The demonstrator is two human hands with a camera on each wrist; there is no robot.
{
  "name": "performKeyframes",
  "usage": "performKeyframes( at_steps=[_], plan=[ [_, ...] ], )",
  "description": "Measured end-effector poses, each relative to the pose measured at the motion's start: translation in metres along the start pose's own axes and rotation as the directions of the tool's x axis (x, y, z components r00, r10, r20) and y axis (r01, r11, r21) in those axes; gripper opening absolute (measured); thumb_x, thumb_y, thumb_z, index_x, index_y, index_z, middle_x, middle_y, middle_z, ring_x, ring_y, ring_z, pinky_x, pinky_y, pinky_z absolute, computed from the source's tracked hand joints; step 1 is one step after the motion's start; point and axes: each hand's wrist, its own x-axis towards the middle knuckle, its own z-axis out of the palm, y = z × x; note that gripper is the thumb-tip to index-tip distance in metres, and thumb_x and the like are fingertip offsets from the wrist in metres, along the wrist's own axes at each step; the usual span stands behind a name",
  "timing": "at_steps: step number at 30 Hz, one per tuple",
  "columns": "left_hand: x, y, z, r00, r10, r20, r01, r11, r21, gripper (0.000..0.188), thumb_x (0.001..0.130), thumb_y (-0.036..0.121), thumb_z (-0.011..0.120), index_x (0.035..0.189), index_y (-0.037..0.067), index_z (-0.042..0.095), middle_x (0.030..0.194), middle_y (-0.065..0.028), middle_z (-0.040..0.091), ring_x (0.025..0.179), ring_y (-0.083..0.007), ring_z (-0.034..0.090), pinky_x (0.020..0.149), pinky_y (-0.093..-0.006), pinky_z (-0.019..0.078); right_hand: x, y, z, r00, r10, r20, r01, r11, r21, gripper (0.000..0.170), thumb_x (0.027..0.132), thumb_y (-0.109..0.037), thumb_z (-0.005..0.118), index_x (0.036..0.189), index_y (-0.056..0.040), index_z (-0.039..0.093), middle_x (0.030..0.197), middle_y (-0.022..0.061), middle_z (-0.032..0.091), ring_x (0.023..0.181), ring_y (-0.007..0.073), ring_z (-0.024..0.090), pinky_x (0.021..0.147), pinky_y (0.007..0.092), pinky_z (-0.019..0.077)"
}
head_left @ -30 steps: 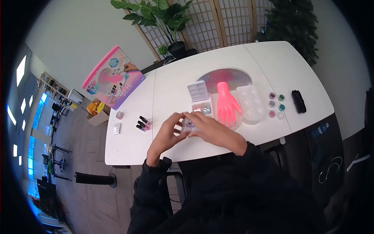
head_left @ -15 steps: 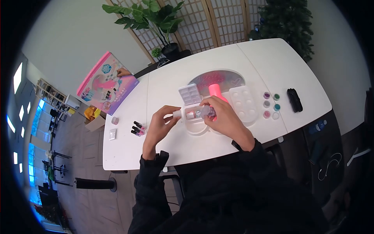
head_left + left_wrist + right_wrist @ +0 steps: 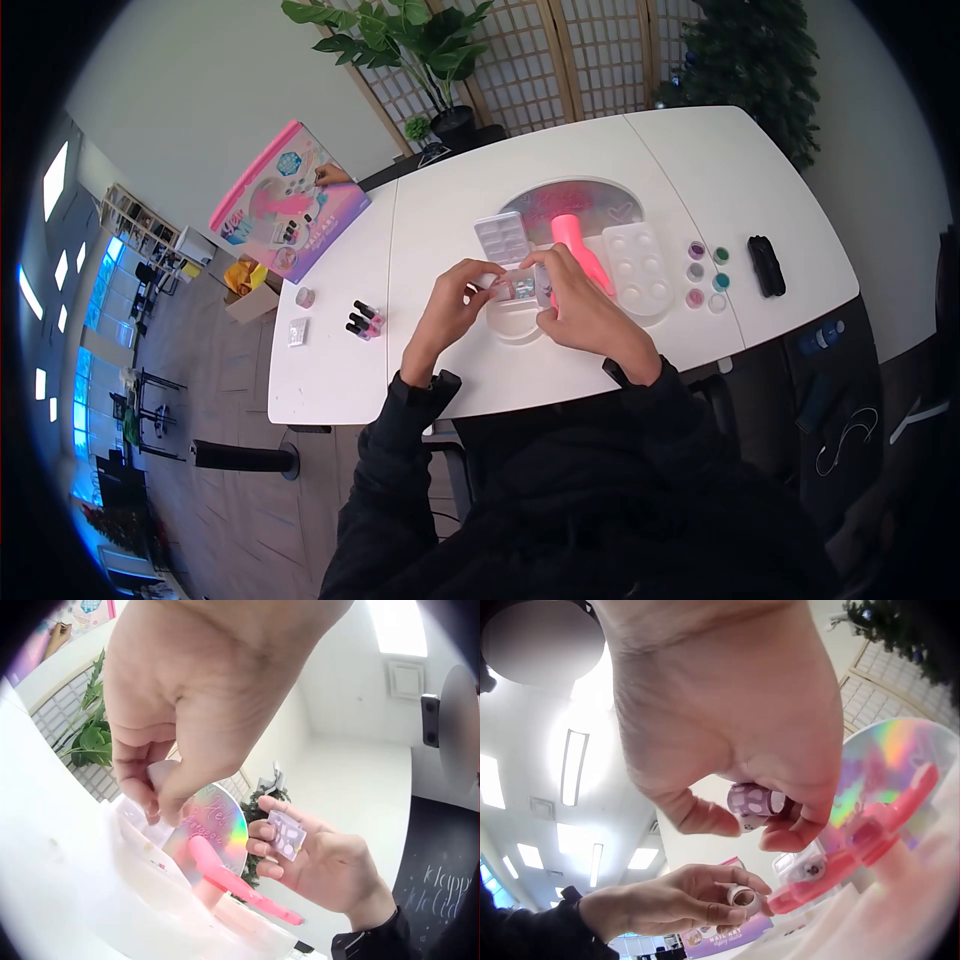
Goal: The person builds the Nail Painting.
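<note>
Got my left fingers [image 3: 727, 873] pinching a little white cap [image 3: 742, 890], right fingers [image 3: 711, 819] pinching a purple-patterned piece [image 3: 750, 799]; open compartment box [image 3: 518, 306] sits between them, neither hand obviously closer.

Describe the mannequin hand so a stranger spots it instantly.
Find the white table, then the shiny rounded panel on it. The mannequin hand is in front, beside the tray with round hollows. Its bright pink sets it apart from that pale tray.

White table [image 3: 440, 210] under left hand [image 3: 446, 312]. Lattice screen [image 3: 605, 55] and potted plant [image 3: 430, 42] beyond it, evergreen tree [image 3: 755, 75] far right. Pale wall [image 3: 200, 110] ahead-left; grey-brown floor [image 3: 240, 390], blue-tinted windows [image 3: 82, 395], lit ceiling panels [image 3: 55, 172] well left.
</note>
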Motion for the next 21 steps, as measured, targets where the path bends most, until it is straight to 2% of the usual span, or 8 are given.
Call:
performKeyframes(
  at_steps=[2,4,6,7,9,14,19,21],
  plan=[
    [0.002,0.000,0.006,0.999,0.031,-0.026,-0.030,0.999,0.036,0.034,0.088,-0.005,0.071,0.121,0.003,0.067,0.109,-0.0139,0.069,0.104,-0.0287,0.067,0.075,-0.0362,0.0573,0.001,-0.001,0.002,0.999,-0.029,-0.015,0.028,0.997,-0.078,0.051,0.087,-0.001,0.063,0.135,-0.0079,0.047,0.123,0.0149,0.050,0.101,0.0313,0.061,0.083,0.0393,0.0505],
    [0.002,-0.001,0.008,0.997,0.065,-0.048,-0.061,0.995,0.073,0.032,0.088,-0.002,0.073,0.119,0.003,0.066,0.107,-0.0143,0.070,0.103,-0.0317,0.067,0.074,-0.0383,0.0556,0.005,0.004,0.007,0.973,-0.191,-0.129,0.182,0.980,-0.081,0.045,0.089,-0.005,0.069,0.130,-0.0075,0.051,0.117,0.0136,0.054,0.104,0.0340,0.061,0.085,0.0411,0.0507],
    [0.001,-0.003,0.010,0.995,0.095,-0.024,-0.082,0.942,0.325,0.029,0.091,0.008,0.074,0.118,0.006,0.062,0.109,-0.0128,0.070,0.105,-0.0342,0.066,0.079,-0.0433,0.0505,0.007,0.007,0.010,0.989,-0.147,-0.030,0.145,0.988,-0.057,0.038,0.090,-0.006,0.070,0.124,-0.0069,0.054,0.114,0.0126,0.055,0.105,0.0337,0.061,0.086,0.0415,0.0507],
    [-0.001,-0.001,0.013,0.995,0.100,-0.017,-0.089,0.944,0.317,0.029,0.091,0.008,0.074,0.118,0.006,0.062,0.109,-0.0128,0.070,0.105,-0.0342,0.066,0.079,-0.0433,0.0505,0.008,0.008,0.011,0.993,-0.104,0.061,0.106,0.994,-0.034,0.031,0.091,-0.007,0.071,0.118,-0.0064,0.056,0.110,0.0116,0.057,0.106,0.0334,0.061,0.087,0.0419,0.0507],
    [-0.008,0.005,0.020,0.992,0.126,0.011,-0.115,0.859,0.498,0.026,0.095,0.013,0.070,0.118,0.009,0.060,0.107,-0.0119,0.070,0.105,-0.0322,0.065,0.083,-0.0472,0.0453,0.004,0.009,0.021,0.991,-0.130,0.040,0.134,0.987,-0.092,0.024,0.092,-0.006,0.070,0.113,-0.0063,0.057,0.107,0.0111,0.058,0.106,0.0329,0.060,0.086,0.0421,0.0506],
    [-0.009,-0.003,0.017,0.997,0.081,0.011,-0.077,0.894,0.441,0.029,0.096,0.009,0.067,0.123,0.012,0.059,0.109,-0.0084,0.070,0.102,-0.0288,0.066,0.096,-0.0422,0.0380,0.004,0.018,0.043,0.965,-0.254,0.070,0.260,0.877,-0.403,0.010,0.084,0.003,0.066,0.091,-0.0014,0.061,0.099,0.0119,0.061,0.106,0.0306,0.060,0.086,0.0419,0.0506],
    [-0.011,-0.008,0.012,0.997,0.023,0.078,-0.048,0.940,0.338,0.028,0.099,0.013,0.066,0.127,0.013,0.057,0.110,-0.0083,0.070,0.098,-0.0291,0.066,0.101,-0.0418,0.0340,-0.005,0.030,0.056,0.950,-0.298,0.097,0.308,0.832,-0.462,0.007,0.081,0.004,0.064,0.087,0.0000,0.064,0.105,0.0130,0.064,0.112,0.0299,0.060,0.094,0.0430,0.0477],
    [-0.008,-0.012,0.013,0.999,0.050,0.010,-0.051,0.947,0.318,0.029,0.095,0.012,0.071,0.123,0.011,0.061,0.112,-0.0083,0.070,0.094,-0.0286,0.066,0.099,-0.0402,0.0375,-0.006,0.033,0.058,0.941,-0.323,0.103,0.328,0.795,-0.509,0.008,0.081,0.004,0.064,0.088,-0.0001,0.065,0.108,0.0135,0.066,0.114,0.0299,0.060,0.096,0.0433,0.0465]
  ],
)
